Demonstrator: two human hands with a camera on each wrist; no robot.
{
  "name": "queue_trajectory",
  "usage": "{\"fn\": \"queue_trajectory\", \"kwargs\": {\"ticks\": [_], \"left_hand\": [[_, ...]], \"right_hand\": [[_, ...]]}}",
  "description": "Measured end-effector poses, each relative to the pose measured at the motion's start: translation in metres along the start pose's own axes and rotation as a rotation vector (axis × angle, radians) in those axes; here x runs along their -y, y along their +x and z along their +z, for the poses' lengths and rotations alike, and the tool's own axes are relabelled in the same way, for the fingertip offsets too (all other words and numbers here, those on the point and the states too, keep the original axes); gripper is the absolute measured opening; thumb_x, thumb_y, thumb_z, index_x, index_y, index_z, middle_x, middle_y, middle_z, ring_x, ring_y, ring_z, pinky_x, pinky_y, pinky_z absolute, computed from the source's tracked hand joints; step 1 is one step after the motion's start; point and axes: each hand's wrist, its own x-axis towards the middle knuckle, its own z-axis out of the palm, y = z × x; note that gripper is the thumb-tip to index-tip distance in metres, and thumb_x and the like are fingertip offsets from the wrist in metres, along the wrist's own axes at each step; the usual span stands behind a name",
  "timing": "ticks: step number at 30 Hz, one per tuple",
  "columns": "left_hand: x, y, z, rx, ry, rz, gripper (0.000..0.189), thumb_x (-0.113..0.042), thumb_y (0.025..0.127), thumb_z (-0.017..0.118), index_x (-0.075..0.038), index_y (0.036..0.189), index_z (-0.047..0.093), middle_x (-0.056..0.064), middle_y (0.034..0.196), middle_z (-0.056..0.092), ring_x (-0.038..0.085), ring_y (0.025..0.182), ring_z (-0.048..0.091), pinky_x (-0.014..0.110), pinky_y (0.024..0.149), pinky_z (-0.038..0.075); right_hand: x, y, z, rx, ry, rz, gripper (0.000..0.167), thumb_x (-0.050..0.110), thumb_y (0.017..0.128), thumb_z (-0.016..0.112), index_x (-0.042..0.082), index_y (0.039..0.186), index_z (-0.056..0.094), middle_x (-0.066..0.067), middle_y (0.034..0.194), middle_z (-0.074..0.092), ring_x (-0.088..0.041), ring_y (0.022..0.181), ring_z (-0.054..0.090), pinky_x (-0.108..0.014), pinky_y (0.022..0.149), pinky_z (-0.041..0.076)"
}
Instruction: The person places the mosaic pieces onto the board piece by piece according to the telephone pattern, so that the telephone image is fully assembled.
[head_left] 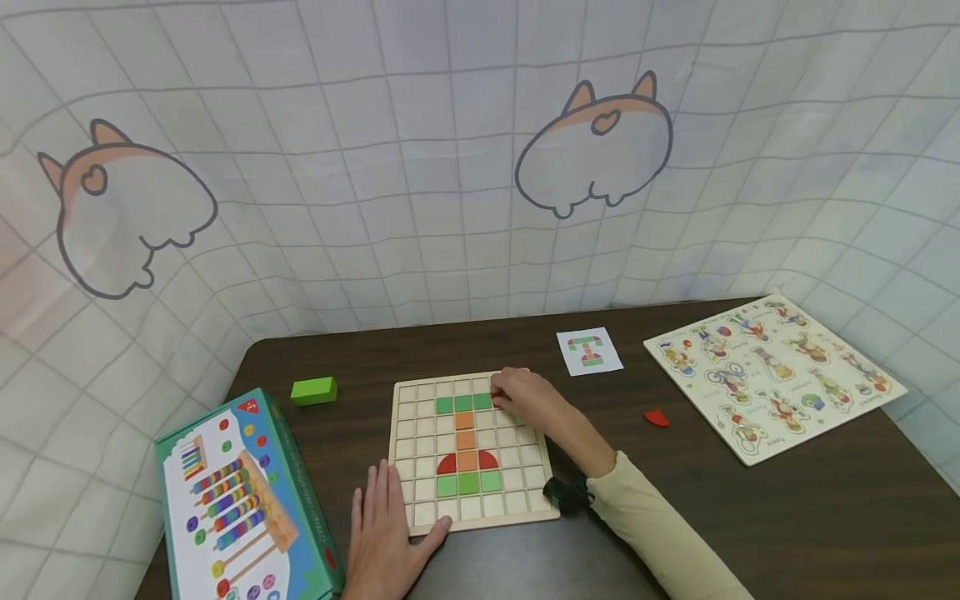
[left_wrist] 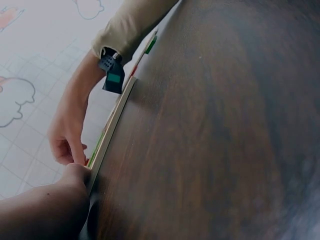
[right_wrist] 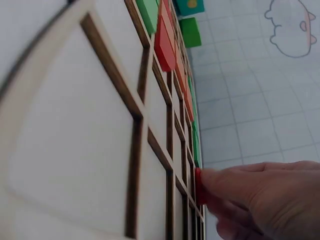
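A wooden grid board (head_left: 525, 520) lies on the dark table, holding green and orange squares and two red quarter-circle pieces. At its far right part, my right hand (head_left: 531, 396) pinches a red piece (right_wrist: 199, 186) at a cell beside the row of green squares (head_left: 463, 403). Most of that piece is hidden by the fingers. My left hand (head_left: 386, 542) lies flat at the board's near left corner, fingers straight and thumb at the edge. Another red quarter-circle piece (head_left: 656, 417) lies on the table to the right.
Behind the board lies a white card (head_left: 609, 360) printed with a coloured pattern. A large picture puzzle board (head_left: 772, 429) is at the right. On the left are a green block (head_left: 313, 391) and a toy box (head_left: 300, 492). A white curtain (head_left: 420, 200) hangs behind the table.
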Motion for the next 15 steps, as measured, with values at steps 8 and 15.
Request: {"fn": "queue_trajectory", "kwargs": {"ticks": [8, 15], "left_hand": [[0.002, 0.000, 0.000, -0.007, 0.006, 0.005, 0.114, -0.078, 0.080, 0.051, 0.004, 0.152, 0.020, 0.022, 0.161, 0.015, 0.038, 0.150, 0.011, 0.058, 0.119, 0.009], [0.000, 0.000, 0.001, 0.007, -0.008, -0.003, 0.115, -0.079, 0.079, 0.051, 0.004, 0.152, 0.020, 0.022, 0.162, 0.013, 0.039, 0.150, 0.010, 0.058, 0.119, 0.008]], "right_hand": [[0.006, -0.007, 0.000, -0.038, -0.055, 0.000, 0.009, 0.011, 0.093, 0.064, 0.009, 0.089, 0.072, -0.005, 0.092, 0.062, -0.014, 0.079, 0.057, -0.029, 0.072, 0.052], [-0.010, -0.051, -0.042, 0.012, 0.018, 0.049, 0.022, 0.016, 0.093, 0.064, 0.006, 0.111, 0.072, -0.007, 0.107, 0.067, -0.018, 0.090, 0.064, -0.034, 0.075, 0.053]]}}
